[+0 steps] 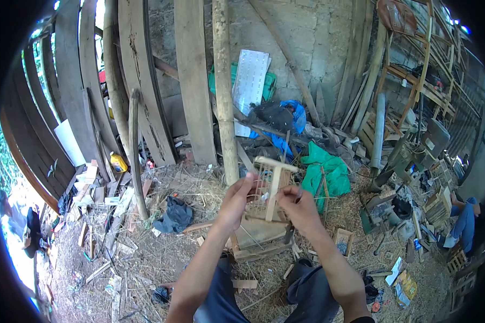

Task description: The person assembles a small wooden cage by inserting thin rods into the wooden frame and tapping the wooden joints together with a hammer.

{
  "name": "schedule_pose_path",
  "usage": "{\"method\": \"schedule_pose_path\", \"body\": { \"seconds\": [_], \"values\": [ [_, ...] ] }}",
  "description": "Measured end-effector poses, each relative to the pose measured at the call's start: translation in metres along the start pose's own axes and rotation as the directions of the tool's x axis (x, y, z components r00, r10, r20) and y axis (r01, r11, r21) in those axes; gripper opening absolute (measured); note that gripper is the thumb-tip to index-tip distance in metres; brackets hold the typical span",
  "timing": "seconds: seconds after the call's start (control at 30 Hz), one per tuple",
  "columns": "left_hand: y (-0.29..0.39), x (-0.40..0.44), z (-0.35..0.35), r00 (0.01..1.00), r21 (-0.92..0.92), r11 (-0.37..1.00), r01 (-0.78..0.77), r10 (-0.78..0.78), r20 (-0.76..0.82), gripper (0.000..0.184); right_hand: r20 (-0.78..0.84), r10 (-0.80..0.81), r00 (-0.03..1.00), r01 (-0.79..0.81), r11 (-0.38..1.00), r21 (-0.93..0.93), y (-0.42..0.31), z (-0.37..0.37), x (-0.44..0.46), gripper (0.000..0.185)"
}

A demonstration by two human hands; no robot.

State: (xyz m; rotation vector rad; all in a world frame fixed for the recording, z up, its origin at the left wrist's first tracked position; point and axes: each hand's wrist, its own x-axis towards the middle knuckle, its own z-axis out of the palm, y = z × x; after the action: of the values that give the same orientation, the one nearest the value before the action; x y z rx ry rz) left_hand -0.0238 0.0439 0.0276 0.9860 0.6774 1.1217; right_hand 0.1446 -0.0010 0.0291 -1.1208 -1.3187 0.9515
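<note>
A small wooden frame (276, 185) is held up in front of me, with a pale crossbar along its top and a flat upright bar in the middle. Thin slats form a lattice (260, 183) on its left side. My left hand (238, 203) grips that left side, thumb up and fingers partly behind the slats. My right hand (300, 207) is closed in a pinch close against the middle bar; what sits between its fingertips is too small to make out. Below the frame, a low wooden stool or box (261, 246) stands between my knees.
Straw and wood scraps litter the ground. A wooden post (224, 91) rises ahead, beside green plastic sheeting (326, 175). A dark plastic bag (173, 215) and a yellow bottle (118, 162) lie left. Another person's leg (464, 226) shows at right, near piled wood (439, 207).
</note>
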Motion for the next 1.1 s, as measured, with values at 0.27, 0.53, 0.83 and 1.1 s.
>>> {"method": "schedule_pose_path", "body": {
  "seconds": [0.27, 0.53, 0.83, 1.1],
  "values": [
    [-0.026, -0.016, 0.025, 0.977, 0.137, 0.989, -0.062, 0.032, 0.211, 0.046, -0.387, 0.022, 0.922, 0.039, 0.988, 0.151, -0.007, -0.022, 0.011, 0.016],
    [-0.026, -0.009, 0.031, 0.995, -0.120, 0.993, -0.010, 0.022, 0.102, 0.028, -0.300, -0.156, 0.941, 0.133, 0.986, -0.098, -0.033, -0.018, 0.001, 0.024],
    [-0.020, -0.009, 0.027, 0.987, -0.126, 0.991, -0.048, 0.066, 0.148, 0.037, -0.187, -0.239, 0.953, 0.186, 0.947, -0.261, -0.011, -0.005, -0.005, 0.017],
    [-0.017, -0.014, 0.024, 0.976, -0.096, 0.987, -0.132, 0.146, 0.159, 0.042, -0.169, -0.409, 0.897, 0.320, 0.863, -0.390, -0.022, -0.001, -0.010, 0.015]
  ]
}}
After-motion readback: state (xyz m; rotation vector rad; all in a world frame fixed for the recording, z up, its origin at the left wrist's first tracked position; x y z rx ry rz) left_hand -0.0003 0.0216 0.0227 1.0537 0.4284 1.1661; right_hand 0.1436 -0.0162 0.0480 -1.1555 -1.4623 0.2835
